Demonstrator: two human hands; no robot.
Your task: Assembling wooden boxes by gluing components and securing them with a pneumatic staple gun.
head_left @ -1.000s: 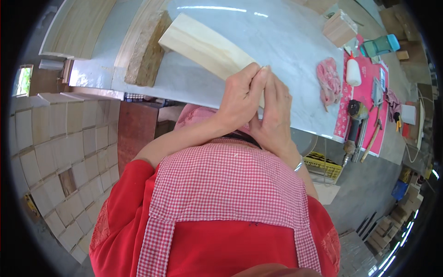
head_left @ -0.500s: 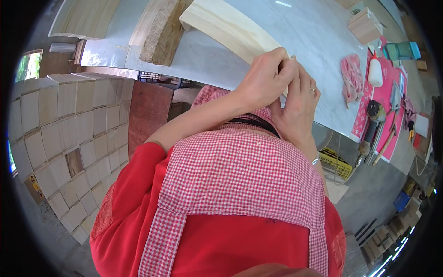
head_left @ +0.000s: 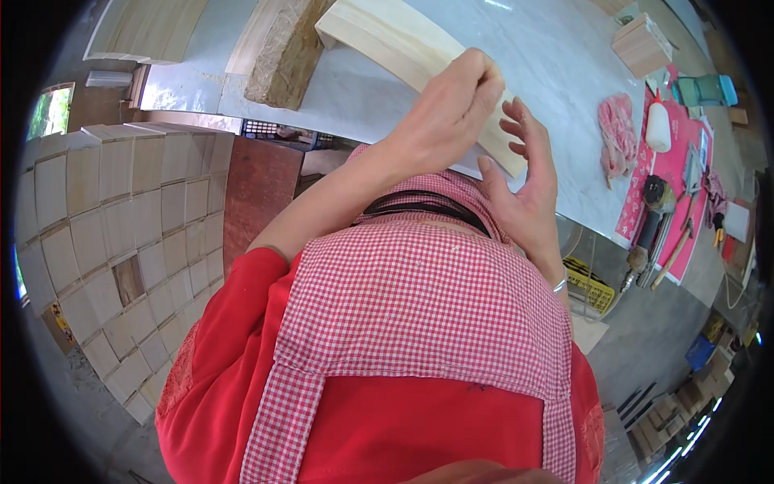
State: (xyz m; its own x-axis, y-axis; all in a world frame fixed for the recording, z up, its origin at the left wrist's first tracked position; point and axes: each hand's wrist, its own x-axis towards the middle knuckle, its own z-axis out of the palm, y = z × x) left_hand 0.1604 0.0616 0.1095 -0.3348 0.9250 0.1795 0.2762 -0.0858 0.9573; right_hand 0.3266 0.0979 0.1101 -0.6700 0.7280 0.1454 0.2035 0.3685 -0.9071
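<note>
A long pale wooden board (head_left: pixel 395 42) lies on the grey-white tabletop and stretches toward me, its near end showing between my hands. Above that near part is my left hand (head_left: pixel 451 113), its fingers curled closed. Whatever it may hold is hidden by the fingers. My right hand (head_left: pixel 528 181) is beside the board's near end, thumb and fingers apart, with nothing seen in it. Left of the board, a rough brown block (head_left: pixel 284 64) wrapped in clear film or tape sits on the table.
Stacked pale wooden pieces (head_left: pixel 121 218) fill the left side. On the right are a crumpled pink cloth (head_left: pixel 617 133), a white squeeze bottle (head_left: pixel 657 127) and several hand tools on a pink sheet (head_left: pixel 633 211). Farther back stands a small wood stack (head_left: pixel 641 47). A yellow basket (head_left: pixel 588 286) sits below the table edge.
My hands, together at the board's near end before, have come apart. The left moved up and leftward; the right opened and lowered slightly, uncovering the board's end.
</note>
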